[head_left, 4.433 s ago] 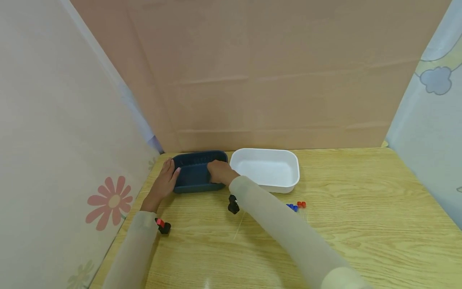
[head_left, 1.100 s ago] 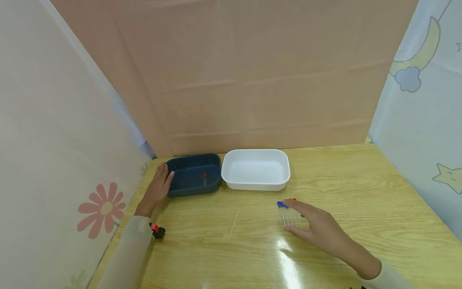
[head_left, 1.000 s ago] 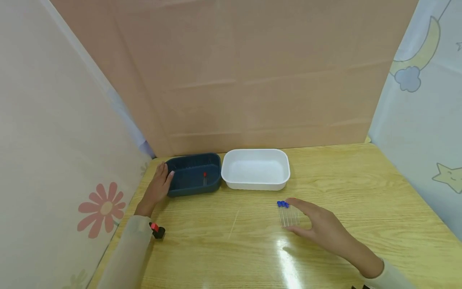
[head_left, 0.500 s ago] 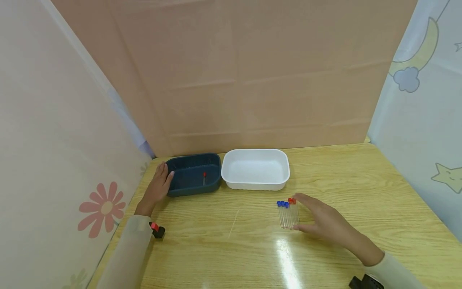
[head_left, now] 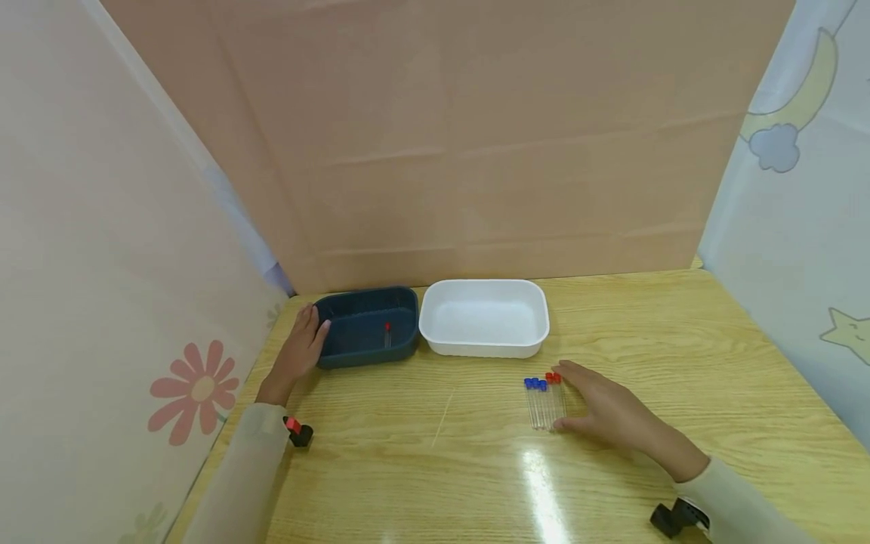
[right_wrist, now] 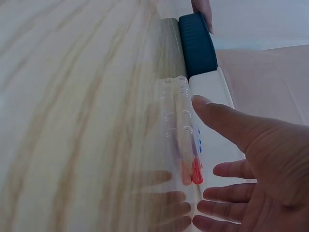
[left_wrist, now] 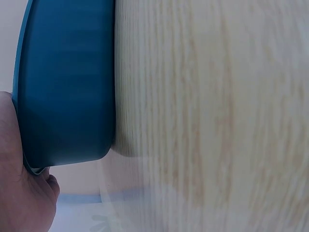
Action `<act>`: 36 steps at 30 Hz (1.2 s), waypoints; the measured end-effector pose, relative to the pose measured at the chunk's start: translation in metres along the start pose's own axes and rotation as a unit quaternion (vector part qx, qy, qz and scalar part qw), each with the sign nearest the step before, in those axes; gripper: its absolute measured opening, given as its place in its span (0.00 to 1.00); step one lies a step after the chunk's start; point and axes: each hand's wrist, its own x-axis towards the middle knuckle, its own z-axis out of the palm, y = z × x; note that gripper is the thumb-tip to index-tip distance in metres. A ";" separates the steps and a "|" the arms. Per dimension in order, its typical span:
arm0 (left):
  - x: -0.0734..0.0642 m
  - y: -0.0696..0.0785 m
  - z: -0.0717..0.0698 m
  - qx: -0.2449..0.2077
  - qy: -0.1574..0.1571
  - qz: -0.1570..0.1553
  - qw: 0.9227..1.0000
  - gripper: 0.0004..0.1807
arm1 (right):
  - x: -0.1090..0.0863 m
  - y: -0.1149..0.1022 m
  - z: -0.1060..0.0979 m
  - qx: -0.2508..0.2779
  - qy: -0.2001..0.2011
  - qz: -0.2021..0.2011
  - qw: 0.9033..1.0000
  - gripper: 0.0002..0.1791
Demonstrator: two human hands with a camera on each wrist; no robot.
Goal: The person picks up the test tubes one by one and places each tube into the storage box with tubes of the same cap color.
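Note:
My left hand (head_left: 300,349) grips the left end of a dark blue tray (head_left: 367,358) by its rim, as the left wrist view also shows. Inside that tray lies a clear tube with a red cap (head_left: 387,327). Several clear capped test tubes (head_left: 544,408) lie side by side on the table, three with blue caps (head_left: 535,384) and two with red caps (head_left: 553,377). My right hand (head_left: 612,412) is at the right side of this row, thumb near the tubes' bottoms, fingers near the red caps. In the right wrist view its thumb and fingers are spread with nothing between them.
A white tray (head_left: 484,350) stands right beside the blue one. Both are near the tan back panel (head_left: 435,189) on a wood-grain table (head_left: 408,468). A patterned sheet (head_left: 102,264) borders the left side, another the right.
My right hand has left the blue tray, where a red-capped tube now shows, and come over to the tube row. Lately it has drawn slightly right, uncovering the red caps. The left hand stays.

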 end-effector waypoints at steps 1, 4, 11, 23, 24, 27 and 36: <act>0.000 0.000 0.000 -0.001 -0.001 -0.001 1.000 0.42 | 0.000 0.001 0.001 0.000 0.000 0.001 1.000 0.53; 0.001 -0.001 0.001 -0.001 0.000 -0.001 1.000 0.42 | 0.000 0.003 0.002 0.000 -0.002 0.003 1.000 0.54; 0.000 0.001 0.000 0.000 0.001 0.003 1.000 0.43 | 0.001 0.005 0.004 -0.004 -0.005 0.001 1.000 0.53; 0.000 0.003 -0.002 0.002 0.003 0.004 1.000 0.42 | 0.003 0.005 0.004 -0.012 -0.009 -0.005 1.000 0.46; 0.000 0.003 -0.002 0.001 0.000 0.004 1.000 0.42 | 0.002 0.004 0.004 -0.011 -0.010 -0.004 1.000 0.46; 0.000 0.004 -0.002 0.002 -0.003 0.001 1.000 0.42 | 0.002 0.004 0.004 -0.007 -0.013 -0.001 1.000 0.48; -0.002 0.009 -0.004 0.000 0.000 -0.002 1.000 0.41 | 0.006 0.005 0.003 -0.011 -0.013 -0.013 1.000 0.47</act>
